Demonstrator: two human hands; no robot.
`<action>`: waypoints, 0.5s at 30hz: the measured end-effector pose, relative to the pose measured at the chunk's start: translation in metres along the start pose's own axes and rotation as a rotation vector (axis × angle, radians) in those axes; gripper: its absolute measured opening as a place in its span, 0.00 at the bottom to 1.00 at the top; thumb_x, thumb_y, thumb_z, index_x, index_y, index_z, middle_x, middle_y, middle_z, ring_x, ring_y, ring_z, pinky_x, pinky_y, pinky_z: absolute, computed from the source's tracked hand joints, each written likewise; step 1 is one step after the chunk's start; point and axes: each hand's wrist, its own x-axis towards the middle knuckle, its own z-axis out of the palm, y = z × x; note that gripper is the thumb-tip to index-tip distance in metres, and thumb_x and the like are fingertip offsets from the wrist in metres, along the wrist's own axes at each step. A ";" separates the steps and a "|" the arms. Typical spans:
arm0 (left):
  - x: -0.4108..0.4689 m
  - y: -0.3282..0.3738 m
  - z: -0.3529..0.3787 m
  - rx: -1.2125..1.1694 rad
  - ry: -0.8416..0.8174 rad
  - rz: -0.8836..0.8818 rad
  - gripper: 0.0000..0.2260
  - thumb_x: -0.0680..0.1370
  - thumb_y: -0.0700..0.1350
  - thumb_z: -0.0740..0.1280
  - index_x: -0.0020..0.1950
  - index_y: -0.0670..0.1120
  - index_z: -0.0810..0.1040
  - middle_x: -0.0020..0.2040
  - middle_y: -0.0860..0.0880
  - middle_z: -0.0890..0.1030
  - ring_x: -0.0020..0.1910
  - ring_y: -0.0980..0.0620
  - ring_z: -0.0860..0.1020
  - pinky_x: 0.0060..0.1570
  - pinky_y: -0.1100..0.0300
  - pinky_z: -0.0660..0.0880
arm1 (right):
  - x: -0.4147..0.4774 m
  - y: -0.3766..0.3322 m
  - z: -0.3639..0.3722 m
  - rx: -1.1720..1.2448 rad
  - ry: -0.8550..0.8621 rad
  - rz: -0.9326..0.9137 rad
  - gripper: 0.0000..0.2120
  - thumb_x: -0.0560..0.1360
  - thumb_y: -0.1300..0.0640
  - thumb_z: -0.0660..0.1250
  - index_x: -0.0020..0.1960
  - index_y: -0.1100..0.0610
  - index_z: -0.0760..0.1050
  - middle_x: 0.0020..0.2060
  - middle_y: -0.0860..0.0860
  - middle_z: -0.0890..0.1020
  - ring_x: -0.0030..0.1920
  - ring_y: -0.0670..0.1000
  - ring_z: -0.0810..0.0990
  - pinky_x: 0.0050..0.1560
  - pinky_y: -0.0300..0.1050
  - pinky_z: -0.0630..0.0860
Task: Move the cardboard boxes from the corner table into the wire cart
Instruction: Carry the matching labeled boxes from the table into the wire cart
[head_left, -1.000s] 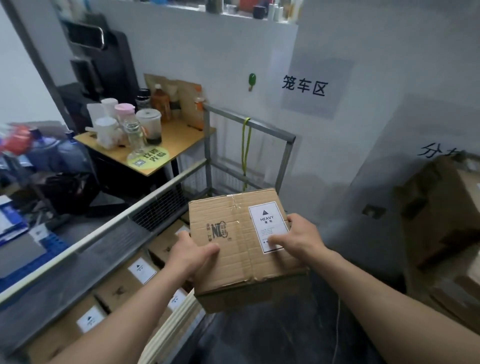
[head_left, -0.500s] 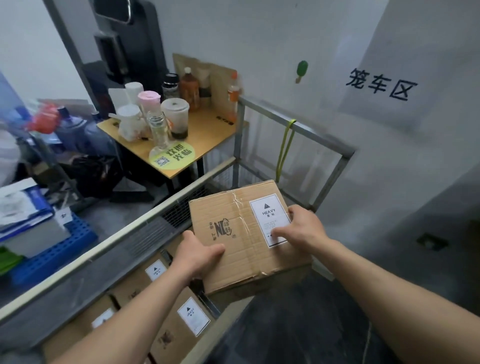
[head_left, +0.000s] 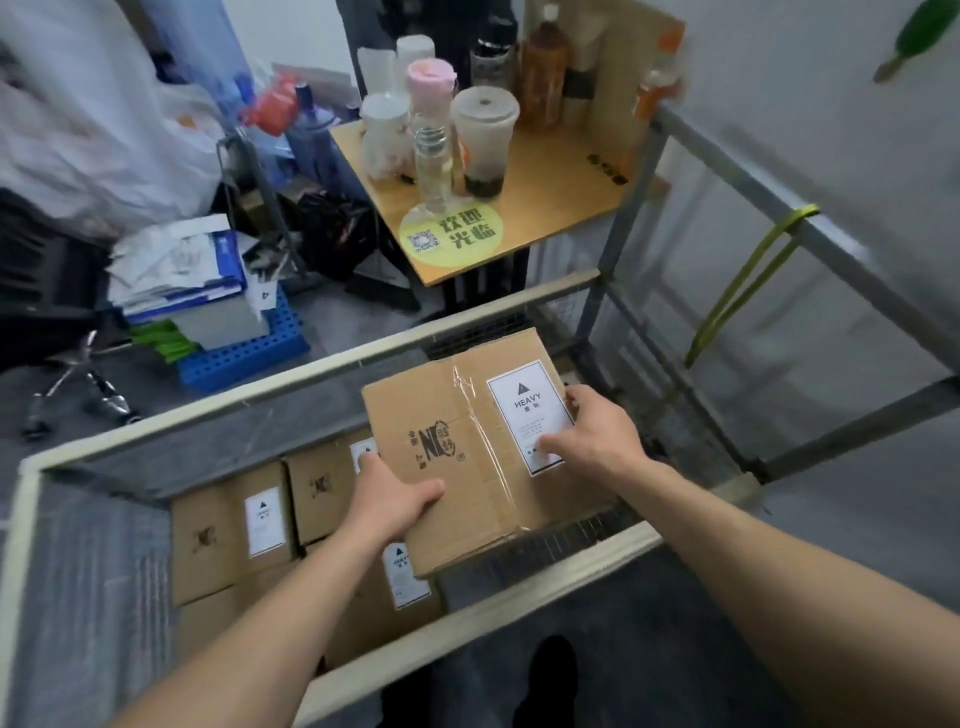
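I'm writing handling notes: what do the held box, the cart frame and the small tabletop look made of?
Held box: matte brown corrugated cardboard, glossy clear tape along its seam, white paper label. Cart frame: probably metal, dull grey bars with wire mesh panels. Tabletop: smooth light wood or wood-look laminate; the view cannot settle which.

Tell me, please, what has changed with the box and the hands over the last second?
The cardboard box has been carried from the end of the wire cart to over its inside, above the packed boxes. Unchanged: the left hand and right hand grip its opposite sides; nothing was let go.
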 end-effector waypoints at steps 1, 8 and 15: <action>0.005 -0.004 0.006 -0.001 0.016 -0.013 0.31 0.70 0.48 0.79 0.64 0.44 0.64 0.48 0.54 0.74 0.42 0.58 0.73 0.32 0.62 0.71 | 0.008 0.003 0.005 -0.008 -0.011 -0.010 0.31 0.67 0.48 0.79 0.66 0.52 0.72 0.61 0.51 0.81 0.58 0.54 0.80 0.57 0.54 0.78; 0.054 -0.059 0.056 0.037 -0.019 -0.106 0.27 0.70 0.47 0.80 0.58 0.47 0.65 0.53 0.50 0.76 0.54 0.46 0.77 0.58 0.45 0.78 | 0.055 0.045 0.069 -0.015 -0.149 0.021 0.34 0.69 0.49 0.80 0.69 0.52 0.69 0.64 0.50 0.80 0.60 0.53 0.81 0.54 0.52 0.80; 0.098 -0.117 0.111 0.031 -0.107 -0.157 0.23 0.72 0.45 0.78 0.56 0.48 0.65 0.52 0.52 0.76 0.51 0.51 0.76 0.51 0.56 0.74 | 0.088 0.100 0.135 -0.059 -0.248 0.094 0.27 0.70 0.50 0.79 0.59 0.44 0.65 0.61 0.47 0.81 0.57 0.51 0.81 0.41 0.40 0.73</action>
